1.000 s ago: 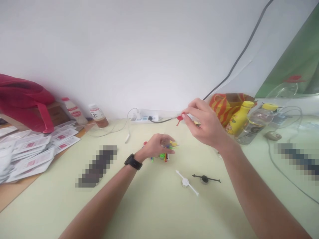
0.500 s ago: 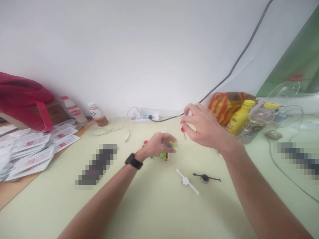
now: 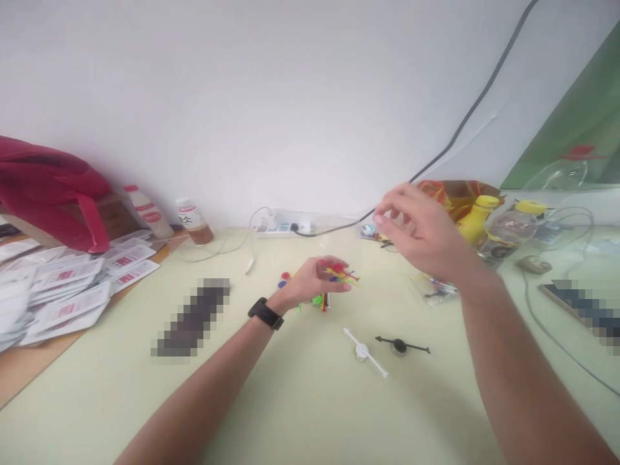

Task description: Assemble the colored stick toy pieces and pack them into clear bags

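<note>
My left hand (image 3: pixel 322 283), with a black watch on its wrist, is closed around several small plastic arrow pieces (image 3: pixel 345 276) in red, yellow and blue. Under and behind it, partly hidden, more coloured pieces (image 3: pixel 317 300) lie on the table. My right hand (image 3: pixel 419 236) is raised to the right, fingers curled but apart, with nothing visible in it. Nearer to me lie a white arrow spinner (image 3: pixel 361 351) and a black arrow spinner (image 3: pixel 399 346), each on a small round base. A clear bag of small pieces (image 3: pixel 438 287) rests beneath my right forearm.
A power strip (image 3: pixel 281 227) runs along the wall. Two bottles stand at the back left, near white packets (image 3: pixel 65 278) and a red bag (image 3: pixel 53 187). At the right are a yellow bottle (image 3: pixel 479 223), a clear bottle (image 3: pixel 518 223), a mouse (image 3: pixel 533 263) and cables.
My right hand has let go of a red arrow piece and drawn away to the right. A red piece now shows among those in my left hand, which stays nearly in place.
</note>
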